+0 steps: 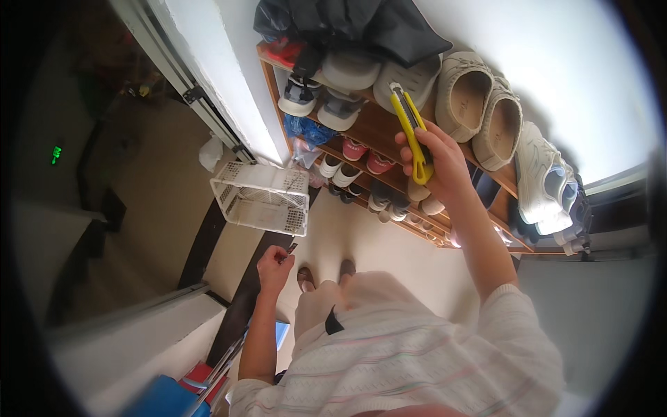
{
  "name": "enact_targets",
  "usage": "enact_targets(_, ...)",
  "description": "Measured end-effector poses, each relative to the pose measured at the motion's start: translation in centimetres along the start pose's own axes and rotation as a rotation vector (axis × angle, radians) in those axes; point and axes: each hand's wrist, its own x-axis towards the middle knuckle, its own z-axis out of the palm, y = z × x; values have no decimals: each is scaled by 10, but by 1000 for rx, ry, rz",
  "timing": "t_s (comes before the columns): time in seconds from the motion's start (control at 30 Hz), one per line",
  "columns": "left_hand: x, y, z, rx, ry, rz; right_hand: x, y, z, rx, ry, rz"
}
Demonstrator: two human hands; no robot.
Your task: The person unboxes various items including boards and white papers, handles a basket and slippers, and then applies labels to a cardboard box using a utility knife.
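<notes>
My right hand (440, 156) grips a yellow snap-off utility knife (411, 133) by its handle, raised in front of the wooden shoe rack (375, 125). The knife's metal tip points up and away from me, near a pair of grey shoes (354, 70) on the top shelf. My left hand (275, 268) is low on the left, its fingers closed on a small dark, thin object (292, 248) that is too small to name. Just beyond that hand stands a white plastic basket (260, 198) with perforated walls.
Beige shoes (464, 99) and white sneakers (539, 177) line the top shelf, beside a black plastic bag (354, 26). Several more pairs fill the lower shelves. A sliding-door frame (193, 94) and a white bag (210, 152) are at the left; blue and red items (167, 396) lie lower left.
</notes>
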Motion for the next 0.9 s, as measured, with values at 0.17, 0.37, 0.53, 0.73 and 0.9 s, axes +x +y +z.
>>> enact_targets(0.17,4,-9,-20,17,-4,10,15,-5,12,14,28,-3)
enact_targets(0.37,32,-20,-53,-15,-50,31,30,3,40,-34,4,-33)
enact_targets(0.53,66,-39,-104,38,-89,84,45,10,68,-22,123,-40)
enact_targets(0.73,98,-62,-162,75,-115,105,39,23,95,-1,178,-135)
enact_targets(0.9,119,-73,-176,-179,-216,-81,34,35,105,0,306,-170)
